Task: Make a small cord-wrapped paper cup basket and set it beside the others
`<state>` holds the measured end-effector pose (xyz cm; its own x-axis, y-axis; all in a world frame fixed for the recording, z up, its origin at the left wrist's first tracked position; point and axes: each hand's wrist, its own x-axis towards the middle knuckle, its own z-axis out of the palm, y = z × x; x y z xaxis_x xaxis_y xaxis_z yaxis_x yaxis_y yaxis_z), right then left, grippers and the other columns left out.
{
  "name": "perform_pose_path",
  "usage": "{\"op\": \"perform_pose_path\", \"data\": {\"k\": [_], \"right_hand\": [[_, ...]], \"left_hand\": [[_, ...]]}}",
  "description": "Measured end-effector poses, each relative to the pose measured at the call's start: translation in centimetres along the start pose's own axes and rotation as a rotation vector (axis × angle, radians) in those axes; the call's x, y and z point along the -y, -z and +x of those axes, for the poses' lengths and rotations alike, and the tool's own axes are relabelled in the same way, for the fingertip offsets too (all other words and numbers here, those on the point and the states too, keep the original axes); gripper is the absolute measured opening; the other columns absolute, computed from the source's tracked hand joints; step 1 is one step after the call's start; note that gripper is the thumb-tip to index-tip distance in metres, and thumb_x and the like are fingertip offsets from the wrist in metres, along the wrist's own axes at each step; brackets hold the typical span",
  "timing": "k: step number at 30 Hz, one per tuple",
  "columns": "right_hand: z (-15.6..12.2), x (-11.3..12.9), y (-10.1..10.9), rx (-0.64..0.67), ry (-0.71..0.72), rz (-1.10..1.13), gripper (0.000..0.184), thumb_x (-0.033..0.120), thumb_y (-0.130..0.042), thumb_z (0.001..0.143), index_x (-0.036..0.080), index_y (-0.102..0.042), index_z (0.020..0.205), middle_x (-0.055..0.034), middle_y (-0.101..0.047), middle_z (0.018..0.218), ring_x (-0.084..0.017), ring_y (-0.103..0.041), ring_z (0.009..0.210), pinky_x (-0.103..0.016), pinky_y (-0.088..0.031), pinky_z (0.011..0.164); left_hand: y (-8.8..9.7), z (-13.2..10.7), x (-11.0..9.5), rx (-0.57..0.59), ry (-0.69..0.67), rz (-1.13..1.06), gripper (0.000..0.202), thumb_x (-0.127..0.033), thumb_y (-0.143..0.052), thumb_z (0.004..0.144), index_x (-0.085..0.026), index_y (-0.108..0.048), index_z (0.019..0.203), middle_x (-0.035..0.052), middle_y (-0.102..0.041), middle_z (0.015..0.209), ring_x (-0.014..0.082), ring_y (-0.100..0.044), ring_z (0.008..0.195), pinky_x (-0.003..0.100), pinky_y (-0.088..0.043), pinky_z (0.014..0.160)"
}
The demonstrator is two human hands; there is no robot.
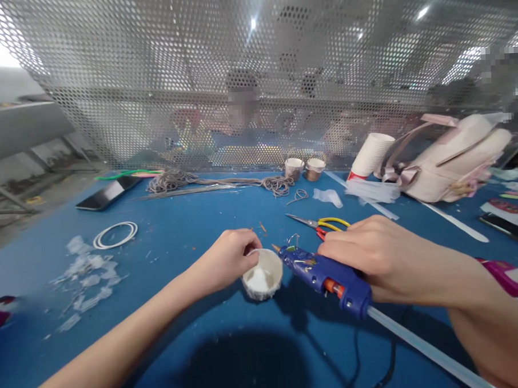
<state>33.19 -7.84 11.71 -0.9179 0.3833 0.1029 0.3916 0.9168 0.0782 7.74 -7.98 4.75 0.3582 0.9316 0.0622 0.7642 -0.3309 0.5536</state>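
A small white paper cup (262, 277) is pinched at its far left rim by my left hand (230, 258), thumb inside and fingers outside. The cup's mouth is tilted toward me, and its outer side looks rough and greyish. My right hand (368, 249) is wrapped around a blue hot glue gun (320, 274). The gun's nozzle points left, close to the cup's right rim; whether it touches I cannot tell. A long clear glue stick (420, 338) juts from the gun's back. Just behind the gun lie pliers (316, 221) with yellow and red handles.
Grey cord (224, 183) lies along the back beside two cord-wrapped cups (305, 169). A stack of paper cups (371, 155) leans near a pale backpack (450, 157). Left are a phone (108, 192), white rings (115, 234) and glue scraps (88, 276). A perforated metal screen (194, 94) stands behind.
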Motion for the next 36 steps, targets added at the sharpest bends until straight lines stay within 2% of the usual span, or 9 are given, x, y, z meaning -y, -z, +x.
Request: {"op": "perform_pose_path", "data": {"k": [6,11,15,20,24,27,30,34,36], "right_hand": [[-0.6,-0.4,-0.5,-0.046,-0.008,0.111,0.013,0.016,-0.043,0.086,0.019,-0.048,0.075,0.0005,-0.051,0.066,-0.012,-0.042,0.055,-0.026,-0.023,0.053],[-0.7,-0.6,-0.6,-0.038,-0.024,0.134,0.014,0.017,-0.042,0.088,0.018,-0.050,0.077,-0.0010,-0.054,0.068,-0.013,-0.046,0.058,-0.026,-0.026,0.055],[-0.6,-0.4,-0.3,-0.034,-0.017,0.132,0.017,0.020,-0.040,0.090,0.017,-0.051,0.077,-0.0020,-0.055,0.069,-0.013,-0.048,0.059,-0.026,-0.028,0.056],[-0.5,-0.2,-0.2,-0.050,-0.011,0.113,0.020,0.021,-0.038,0.091,0.017,-0.051,0.076,-0.0025,-0.056,0.069,-0.013,-0.047,0.058,-0.026,-0.028,0.055],[-0.5,-0.3,-0.1,-0.069,-0.011,0.095,0.021,0.021,-0.038,0.091,0.017,-0.051,0.076,-0.0023,-0.055,0.068,-0.012,-0.046,0.056,-0.026,-0.027,0.055],[-0.6,-0.4,-0.1,-0.092,-0.003,0.089,0.020,0.020,-0.038,0.091,0.017,-0.051,0.076,-0.0023,-0.055,0.068,-0.012,-0.046,0.057,-0.026,-0.027,0.055],[-0.6,-0.4,-0.1,-0.110,0.008,0.095,0.021,0.020,-0.037,0.091,0.017,-0.050,0.075,-0.0024,-0.055,0.068,-0.012,-0.045,0.057,-0.026,-0.028,0.055],[-0.4,-0.3,-0.1,-0.117,0.014,0.104,0.024,0.020,-0.035,0.092,0.017,-0.049,0.073,-0.0022,-0.054,0.068,-0.012,-0.044,0.056,-0.026,-0.027,0.054],[-0.4,-0.3,-0.1,-0.113,0.012,0.107,0.024,0.021,-0.035,0.092,0.017,-0.049,0.073,-0.0020,-0.054,0.068,-0.011,-0.043,0.056,-0.026,-0.026,0.054]], "left_hand": [[-0.7,0.3,0.1,-0.045,-0.069,0.220,0.017,-0.005,-0.043,0.065,-0.019,-0.054,0.064,0.0005,-0.057,0.062,0.0121,-0.049,0.055,0.023,-0.036,0.054],[-0.9,0.5,-0.2,0.019,-0.078,0.433,0.017,-0.005,-0.041,0.070,-0.019,-0.050,0.067,0.0032,-0.054,0.065,0.0158,-0.051,0.060,0.027,-0.036,0.056],[-0.7,0.5,-0.1,0.080,-0.086,0.503,0.015,-0.007,-0.041,0.075,-0.018,-0.050,0.072,0.0049,-0.055,0.070,0.0175,-0.052,0.062,0.028,-0.038,0.058],[-0.7,0.7,0.4,0.092,-0.068,0.442,0.011,-0.010,-0.044,0.073,-0.020,-0.047,0.073,0.0039,-0.056,0.071,0.0174,-0.054,0.063,0.028,-0.038,0.058],[-0.3,0.5,0.5,0.107,0.034,0.340,0.007,-0.015,-0.050,0.070,-0.021,-0.045,0.071,0.0012,-0.056,0.069,0.0157,-0.053,0.062,0.027,-0.037,0.057],[0.6,0.1,0.3,0.147,0.071,0.206,0.011,-0.021,-0.056,0.068,-0.020,-0.051,0.078,0.0004,-0.060,0.076,0.0160,-0.056,0.068,0.027,-0.040,0.061],[1.5,-0.2,0.2,0.155,0.081,0.128,0.017,-0.028,-0.056,0.072,-0.020,-0.057,0.086,0.0003,-0.063,0.082,0.0162,-0.057,0.072,0.028,-0.042,0.065],[2.1,-0.2,0.3,0.125,0.013,0.116,0.017,-0.029,-0.052,0.077,-0.020,-0.061,0.089,0.0006,-0.063,0.083,0.0142,-0.055,0.069,0.026,-0.043,0.065],[1.9,0.0,0.4,0.107,-0.041,0.128,0.015,-0.025,-0.050,0.080,-0.019,-0.063,0.084,0.0008,-0.062,0.079,0.0132,-0.054,0.067,0.025,-0.042,0.064]]}}
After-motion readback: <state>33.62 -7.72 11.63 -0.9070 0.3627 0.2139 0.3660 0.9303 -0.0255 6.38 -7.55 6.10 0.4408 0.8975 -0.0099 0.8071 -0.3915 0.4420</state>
